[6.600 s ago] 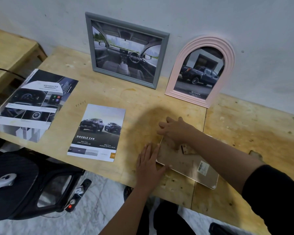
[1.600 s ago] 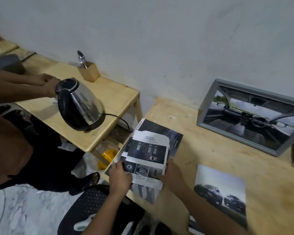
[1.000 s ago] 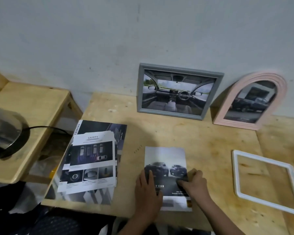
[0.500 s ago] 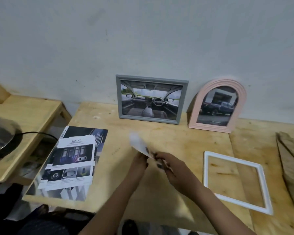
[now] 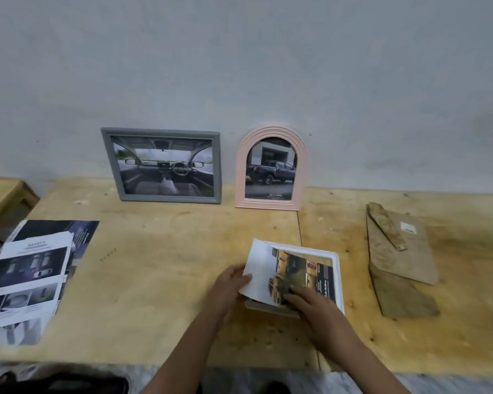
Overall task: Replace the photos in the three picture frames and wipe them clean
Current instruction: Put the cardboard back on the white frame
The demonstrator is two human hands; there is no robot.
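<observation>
Fitting the third photo: left hand (image 5: 230,282) pinches the new print (image 5: 279,275) by its edge, right hand (image 5: 310,301) presses it flat into the white frame (image 5: 337,275) on the table (image 5: 165,274); grey frame (image 5: 161,165) and pink arched frame (image 5: 270,168) stand apparently filled, backing board (image 5: 399,251) lies off, wiping not evidenced.
</observation>
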